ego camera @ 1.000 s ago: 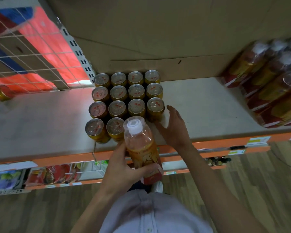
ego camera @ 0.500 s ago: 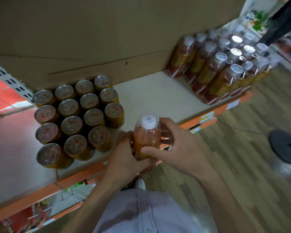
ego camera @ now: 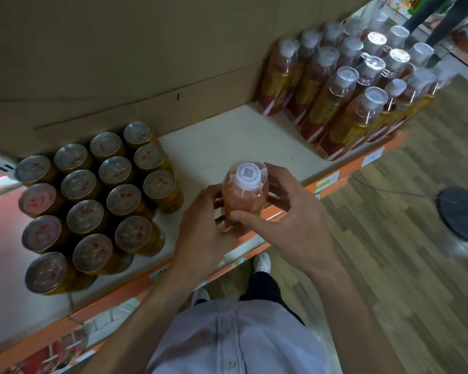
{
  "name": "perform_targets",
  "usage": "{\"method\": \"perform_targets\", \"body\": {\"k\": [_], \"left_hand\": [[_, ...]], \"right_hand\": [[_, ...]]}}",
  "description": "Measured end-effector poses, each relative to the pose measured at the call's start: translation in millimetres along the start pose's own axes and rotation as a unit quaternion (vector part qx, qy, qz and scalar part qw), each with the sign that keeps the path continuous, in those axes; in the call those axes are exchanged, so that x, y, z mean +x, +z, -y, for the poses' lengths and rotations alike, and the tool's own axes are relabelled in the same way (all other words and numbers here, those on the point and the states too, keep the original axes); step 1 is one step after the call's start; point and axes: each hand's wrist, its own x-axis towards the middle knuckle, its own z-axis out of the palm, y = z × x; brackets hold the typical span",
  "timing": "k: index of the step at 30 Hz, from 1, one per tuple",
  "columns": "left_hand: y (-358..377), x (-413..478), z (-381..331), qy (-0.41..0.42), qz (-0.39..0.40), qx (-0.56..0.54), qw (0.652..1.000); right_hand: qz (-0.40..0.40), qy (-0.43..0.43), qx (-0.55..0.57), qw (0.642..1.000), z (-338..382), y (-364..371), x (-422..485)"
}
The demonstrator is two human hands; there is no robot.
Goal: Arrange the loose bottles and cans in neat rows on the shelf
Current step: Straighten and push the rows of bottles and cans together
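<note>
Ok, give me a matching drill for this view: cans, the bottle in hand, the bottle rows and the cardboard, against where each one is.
Things:
1. cans
2. bottle
3. bottle rows
4. cardboard

Places:
A. upright behind the shelf
B. right end of the shelf
C. left part of the shelf
D. between left hand and right hand, over the shelf's front edge

Pairs: 1-C, 2-D, 3-B, 4-A
</note>
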Motion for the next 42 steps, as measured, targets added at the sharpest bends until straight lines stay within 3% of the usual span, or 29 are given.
{"method": "perform_targets", "body": {"k": [4,16,19,26,33,42], "left_hand": [[33.4,40.0,-9.0,0.006,0.003,-0.008,1.000],[134.4,156.3,-24.1,-0.020,-0.050,-0.001,0.999],[145.3,171.8,-21.6,-0.029,-0.057,-0.018,0.998],[160.9,199.7,-14.7,-0.001,-0.114,0.057,0.992],[162.1,243.0,-22.0,0.013,-0.113,0.051,0.992],[162.3,263.5,-21.0,0.020,-0.101,0.058,0.993]], "right_hand": [[0.076,0.046,-0.065,0.994,-27.1,-39.7,36.9],[0.153,0.060,-0.257,0.952,-107.0,-142.2,117.7],[0.173,0.055,-0.268,0.946,-114.2,-147.1,130.8],[0.188,0.054,-0.266,0.944,-134.1,-140.2,153.0],[0.260,0.027,-0.338,0.904,-159.7,-136.7,158.0],[0.262,0.043,-0.297,0.917,-170.6,-138.0,142.3]]}}
